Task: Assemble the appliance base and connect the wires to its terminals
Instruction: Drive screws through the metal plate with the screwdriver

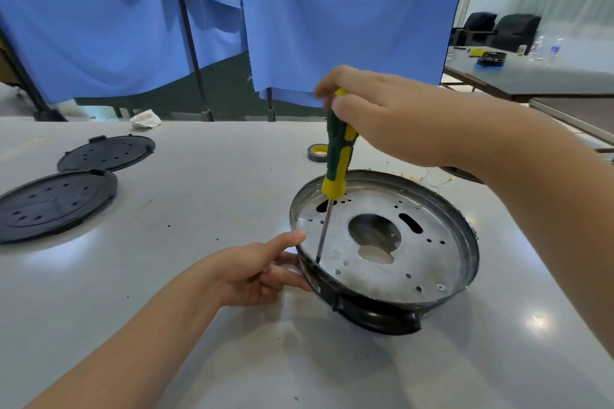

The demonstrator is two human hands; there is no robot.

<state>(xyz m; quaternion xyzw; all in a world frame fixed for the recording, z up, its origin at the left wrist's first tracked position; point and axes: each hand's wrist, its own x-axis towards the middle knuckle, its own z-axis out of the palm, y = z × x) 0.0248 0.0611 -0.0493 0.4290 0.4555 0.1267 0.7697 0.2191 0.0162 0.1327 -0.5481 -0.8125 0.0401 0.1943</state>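
The round metal appliance base (432, 262) lies upside down on the grey table, tilted, with a black handle (378, 315) at its near edge. My left hand (255, 272) grips its left rim, thumb on top. My right hand (385, 116) grips the top of a green and yellow screwdriver (337, 156). The screwdriver stands almost upright, its tip down on the metal plate near the left rim. Thin wires (428, 178) lie behind the base, partly hidden by my right forearm.
Two black perforated round covers (56, 206) (106, 153) lie at the left of the table. A roll of tape (317, 153) sits behind the screwdriver, a crumpled white cloth (146, 118) at the far edge. Blue curtains hang behind. Another table stands far right.
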